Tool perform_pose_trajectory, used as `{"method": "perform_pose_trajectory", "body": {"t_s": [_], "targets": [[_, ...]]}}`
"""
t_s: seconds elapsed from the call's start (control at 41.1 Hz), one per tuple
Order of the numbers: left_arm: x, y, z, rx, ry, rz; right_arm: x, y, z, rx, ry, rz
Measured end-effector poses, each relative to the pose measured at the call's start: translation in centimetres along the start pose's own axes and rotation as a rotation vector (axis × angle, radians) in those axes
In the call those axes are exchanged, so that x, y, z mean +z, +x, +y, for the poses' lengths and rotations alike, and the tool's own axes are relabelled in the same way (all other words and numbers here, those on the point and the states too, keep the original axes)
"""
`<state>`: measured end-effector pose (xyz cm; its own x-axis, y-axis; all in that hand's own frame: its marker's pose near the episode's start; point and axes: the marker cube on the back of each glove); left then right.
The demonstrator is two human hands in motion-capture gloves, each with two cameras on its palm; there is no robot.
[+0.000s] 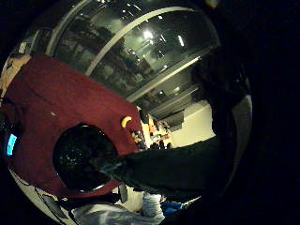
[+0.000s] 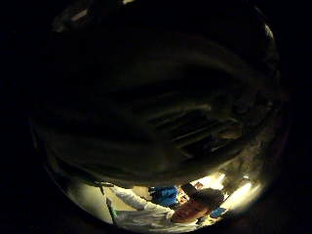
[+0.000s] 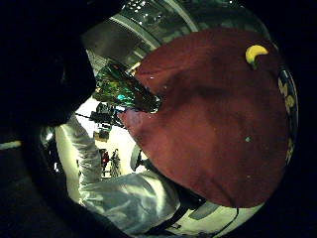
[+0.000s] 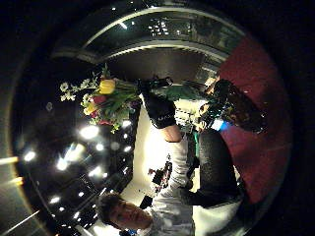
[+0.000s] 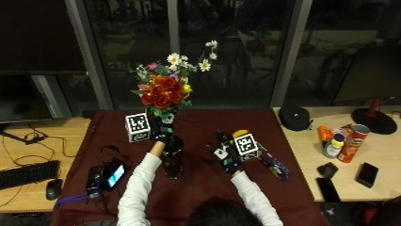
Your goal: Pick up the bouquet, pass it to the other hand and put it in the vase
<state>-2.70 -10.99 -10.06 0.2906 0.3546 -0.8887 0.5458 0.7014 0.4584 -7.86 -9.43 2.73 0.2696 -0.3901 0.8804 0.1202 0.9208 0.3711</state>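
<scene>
The left hand [image 5: 160, 130] is gripping the stems of the bouquet [image 5: 165, 89], its fingers curled round them, and is holding the flowers upright above the table [image 5: 200, 188]. The red and white blooms are rising above that hand, and the stem ends are pointing down at the vase [image 5: 172, 157], which is standing on the dark red cloth just below the hand and beside the left forearm. From these views it cannot be told whether the stem tips are already inside the vase mouth.

The right hand [image 5: 224, 153] is hovering over the cloth, apart from the left hand and to the right of the vase, with its fingers straight and spread and nothing in it. In its thumb side palm view the left hand [image 4: 158, 108] is showing, clasped on the green stems, with the bouquet [image 4: 106, 101] on one side of it and the vase [image 4: 236, 105] on the other. In the left little finger side palm view the dark vase mouth [image 1: 82, 157] is lying directly under the palm.

Beyond the right hand a banana [image 5: 240, 134] is lying on the cloth, and a dark packet [image 5: 274, 165] is lying just to that hand's right. A small device with a lit screen [image 5: 108, 176] is sitting on the cloth to the left of the left forearm.
</scene>
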Motion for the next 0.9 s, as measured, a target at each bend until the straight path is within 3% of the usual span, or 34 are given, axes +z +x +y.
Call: {"method": "perform_pose_trajectory", "body": {"t_s": [0.146,0.267,0.316,0.486,0.778,0.9], "targets": [[-0.5,-4.0,0.8,-0.090,-0.114,-0.006,0.0,1.1,0.5,0.052,0.009,0.018],[-2.6,-11.6,4.0,-0.301,-0.427,-0.032,-0.6,2.8,1.1,0.063,0.005,0.033],[-3.8,-14.2,5.3,-0.339,-0.496,-0.036,-0.9,3.9,1.2,0.072,0.002,0.043],[-7.3,-17.5,7.4,-0.319,-0.517,-0.069,-2.3,6.3,1.8,0.113,0.006,0.068],[-9.8,-14.6,5.5,-0.231,-0.398,-0.042,-4.6,10.4,3.2,0.177,0.079,0.074],[-10.4,-13.8,4.9,-0.208,-0.381,-0.071,-6.1,11.4,2.0,0.042,0.326,0.382]]}}
